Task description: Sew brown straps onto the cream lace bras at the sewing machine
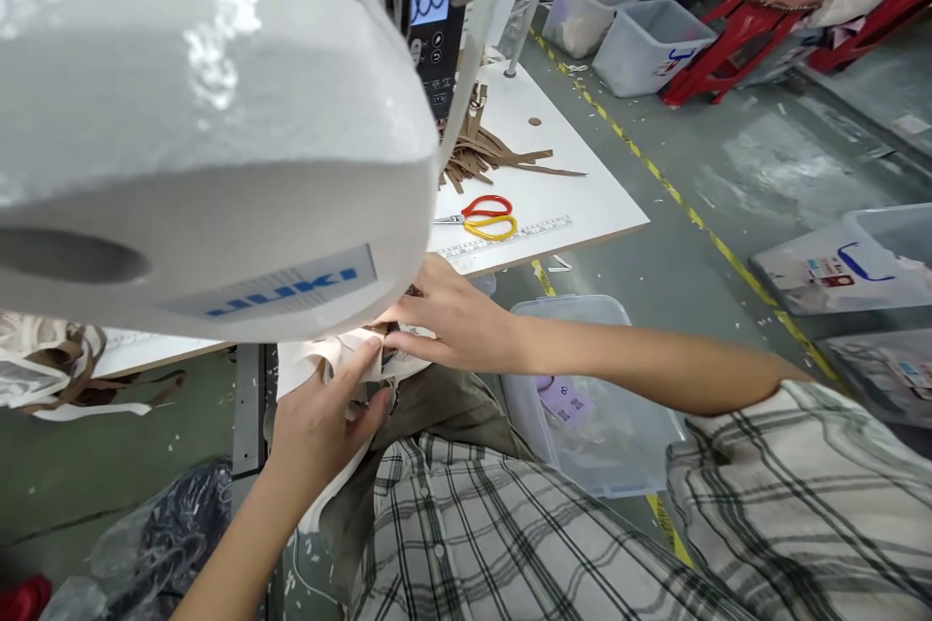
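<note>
A white sewing machine head [291,116] fills the upper left, hiding the needle area beneath it. Under its lower edge, a piece of white fabric [297,365] lies between my two hands. My left hand [316,432] pinches the near edge of the cloth between thumb and fingers. Opposite it, my right hand [462,315] has its fingers bent and pressed onto the work; its fingertips are partly covered by the machine. Some darker material shows between the hands, too small to make out.
Scissors [490,231] with red and yellow handles lie by a clear ruler [543,231] on the white tabletop [582,199]. Brown strips [473,155] are heaped behind. A clear bin [612,446] stands on the floor at right; white and brown scraps [50,359] lie left.
</note>
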`<state>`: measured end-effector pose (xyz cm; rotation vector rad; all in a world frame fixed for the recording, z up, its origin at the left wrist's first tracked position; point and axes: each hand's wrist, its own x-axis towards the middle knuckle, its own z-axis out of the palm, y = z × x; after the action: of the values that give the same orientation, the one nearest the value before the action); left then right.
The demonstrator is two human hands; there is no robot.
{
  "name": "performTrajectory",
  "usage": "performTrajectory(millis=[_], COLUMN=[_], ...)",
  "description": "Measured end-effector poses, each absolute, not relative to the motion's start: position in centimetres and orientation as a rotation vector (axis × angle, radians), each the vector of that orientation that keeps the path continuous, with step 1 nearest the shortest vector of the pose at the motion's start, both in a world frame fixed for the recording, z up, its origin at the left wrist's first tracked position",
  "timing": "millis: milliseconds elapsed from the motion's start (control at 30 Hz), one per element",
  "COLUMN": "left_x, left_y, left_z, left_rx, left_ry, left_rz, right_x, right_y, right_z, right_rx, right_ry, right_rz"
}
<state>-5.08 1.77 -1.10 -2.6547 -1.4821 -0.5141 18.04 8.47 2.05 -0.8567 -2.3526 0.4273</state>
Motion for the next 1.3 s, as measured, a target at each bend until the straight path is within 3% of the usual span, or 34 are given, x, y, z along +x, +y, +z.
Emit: performTrajectory(millis=[433,667,933,1033,1200,1300], left_x=[-3.2,-3.4,-5.9,-5.4,-4.0,-3.6], left_y=[1.4,1.2,2.6,2.6,1.9,1.4], left_z=[0.1,0.4,1.5,1.9,2.1,1.9], left_rx=[-2.574,-2.622,-2.844,-2.776,-2.733,-2.682], left_ry=[-1.642,-1.693,-1.407,-1.462,-1.611,-1.695], left_rz=[-0.451,-0.462,-0.357,-0.277,-0.274,-0.278], right_x=[18.2,18.5,18.4,18.5,17.8,16.5], right_y=[8.5,7.9,7.9,7.1,8.1,10.1], right_z=[0.6,-1.5,-0.9,-0.9,-2.1,-2.4], right_rx=[-0.910,-0.697,-0.769,-0.822,-1.014,-1.048], right_ry=[-2.160,-2.176,-2.248,-2.192,-1.614,-1.514], right_rz=[0.570,0.330,0.185,0.413,1.393,1.334])
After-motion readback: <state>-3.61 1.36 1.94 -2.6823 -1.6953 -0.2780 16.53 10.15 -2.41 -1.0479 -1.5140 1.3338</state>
